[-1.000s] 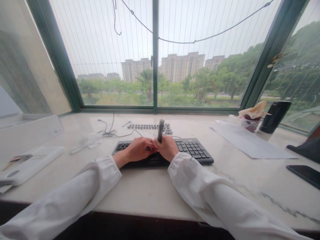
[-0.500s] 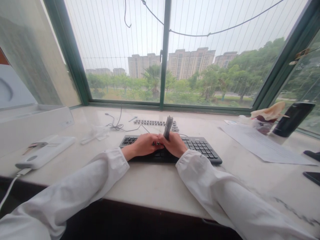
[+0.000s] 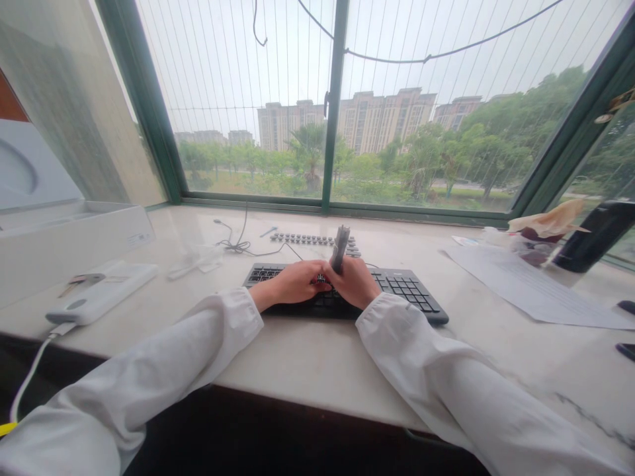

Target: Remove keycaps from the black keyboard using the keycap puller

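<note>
A black keyboard [image 3: 414, 294] lies on the table in front of me, with keycaps off part of its left side. Upright in my right hand [image 3: 356, 283] is a dark grey stick-shaped tool [image 3: 340, 248] with a rough, uneven top; its lower end is hidden by the fingers. My left hand [image 3: 296, 282] rests over the keyboard's middle, fingers curled in and meeting the right hand. What the left fingers pinch, if anything, is hidden. Behind the keyboard, loose keycaps [image 3: 302, 239] stand in rows.
A black cable [image 3: 238, 246], a small blue tool [image 3: 268, 231] and a clear plastic wrapper [image 3: 196, 263] lie behind to the left. Keys rest on a white power bank [image 3: 102, 291] beside a white box [image 3: 114, 228]. Papers [image 3: 536, 284] and a dark bottle [image 3: 592, 238] are right.
The camera has turned slightly left, so the whole scene sits further right. Both hands keep nearly the same pose over the keyboard, and the tool stays upright in my right hand.
</note>
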{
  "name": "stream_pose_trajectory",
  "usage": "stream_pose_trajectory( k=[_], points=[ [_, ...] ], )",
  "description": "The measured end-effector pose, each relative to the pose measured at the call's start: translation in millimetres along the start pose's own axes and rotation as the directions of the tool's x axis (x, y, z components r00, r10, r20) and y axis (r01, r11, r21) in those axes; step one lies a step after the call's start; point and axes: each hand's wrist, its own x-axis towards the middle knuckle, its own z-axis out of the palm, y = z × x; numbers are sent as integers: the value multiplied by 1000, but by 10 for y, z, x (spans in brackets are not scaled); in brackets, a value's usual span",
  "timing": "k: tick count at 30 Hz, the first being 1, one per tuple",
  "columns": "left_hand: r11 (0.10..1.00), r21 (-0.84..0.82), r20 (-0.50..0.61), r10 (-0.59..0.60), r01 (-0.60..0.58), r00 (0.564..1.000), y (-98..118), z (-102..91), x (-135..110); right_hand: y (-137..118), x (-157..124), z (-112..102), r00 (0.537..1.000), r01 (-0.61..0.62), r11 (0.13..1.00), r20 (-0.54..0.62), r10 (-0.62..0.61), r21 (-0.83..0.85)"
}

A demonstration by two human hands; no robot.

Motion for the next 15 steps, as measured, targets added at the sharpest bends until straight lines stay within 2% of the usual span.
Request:
stream_pose_trajectory(
  k=[9,15],
  points=[
    [999,15,-21,48,-48,999,33,-77,-65,-2,-9,5,999,-11,1000,36,12,-22],
    [998,61,-48,6,-3,999,81,-112,-105,-48,-10,10,999,-14,997,31,16,-77]
  ],
)
